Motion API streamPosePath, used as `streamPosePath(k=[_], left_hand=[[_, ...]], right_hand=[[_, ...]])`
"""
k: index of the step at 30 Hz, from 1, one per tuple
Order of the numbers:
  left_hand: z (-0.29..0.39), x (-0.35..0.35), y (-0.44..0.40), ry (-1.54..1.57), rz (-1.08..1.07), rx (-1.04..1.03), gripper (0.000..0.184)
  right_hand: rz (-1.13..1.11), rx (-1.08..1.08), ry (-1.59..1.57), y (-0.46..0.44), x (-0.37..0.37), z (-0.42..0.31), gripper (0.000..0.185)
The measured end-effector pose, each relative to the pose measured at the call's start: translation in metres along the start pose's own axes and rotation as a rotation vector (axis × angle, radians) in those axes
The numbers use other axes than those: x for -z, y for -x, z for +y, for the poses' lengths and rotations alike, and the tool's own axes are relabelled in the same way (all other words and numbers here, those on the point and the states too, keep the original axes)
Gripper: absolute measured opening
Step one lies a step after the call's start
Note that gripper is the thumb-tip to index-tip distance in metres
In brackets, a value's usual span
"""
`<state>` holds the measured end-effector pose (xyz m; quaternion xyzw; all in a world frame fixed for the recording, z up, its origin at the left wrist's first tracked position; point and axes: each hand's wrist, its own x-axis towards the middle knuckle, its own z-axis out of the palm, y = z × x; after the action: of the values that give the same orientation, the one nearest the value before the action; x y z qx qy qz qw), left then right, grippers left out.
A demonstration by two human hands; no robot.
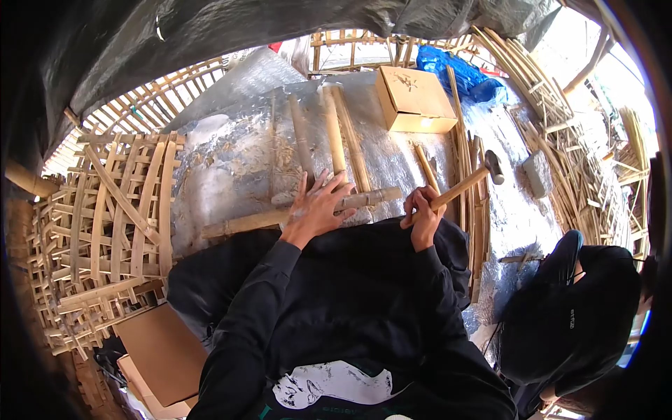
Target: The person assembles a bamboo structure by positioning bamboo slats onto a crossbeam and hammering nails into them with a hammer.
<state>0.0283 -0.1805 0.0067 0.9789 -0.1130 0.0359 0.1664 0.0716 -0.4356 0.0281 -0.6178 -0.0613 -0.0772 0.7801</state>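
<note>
My left hand [318, 208] lies with its fingers spread over a bamboo pole [248, 222] that runs crosswise in front of my lap. Its fingertips reach the near end of a bamboo strip [332, 133] pointing away from me. Two more lengths, a darker bamboo strip [299, 133] and a split bamboo strip [352, 143], lie on either side of that one. My right hand [423, 213] is closed around the wooden handle of a hammer [460, 189], whose metal head points up and right. Behind the handle lies a short bamboo piece [426, 166].
A cardboard box [423, 122] stands on the silvery sheet [224, 154] ahead, near a blue tarp [465, 70]. Woven bamboo panels [105, 210] are stacked at left, above an open carton [164, 353]. A grey block [537, 175], bamboo bundles and another person [570, 315] are at right.
</note>
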Motion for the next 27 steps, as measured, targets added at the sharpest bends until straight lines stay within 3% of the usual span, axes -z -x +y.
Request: streamPosePath(k=[2, 15, 27], left_hand=[[-0.004, -0.007, -0.001, 0.001, 0.022, -0.006, 0.064], [-0.010, -0.020, -0.003, 0.023, 0.099, 0.000, 0.080], [-0.010, -0.023, -0.009, 0.039, 0.052, 0.033, 0.088]], right_hand=[[0.070, -0.004, 0.084, 0.001, -0.005, -0.004, 0.022], [-0.013, 0.016, 0.139, 0.004, -0.004, 0.004, 0.020], [-0.001, -0.051, -0.057, 0.001, 0.001, 0.009, 0.023]])
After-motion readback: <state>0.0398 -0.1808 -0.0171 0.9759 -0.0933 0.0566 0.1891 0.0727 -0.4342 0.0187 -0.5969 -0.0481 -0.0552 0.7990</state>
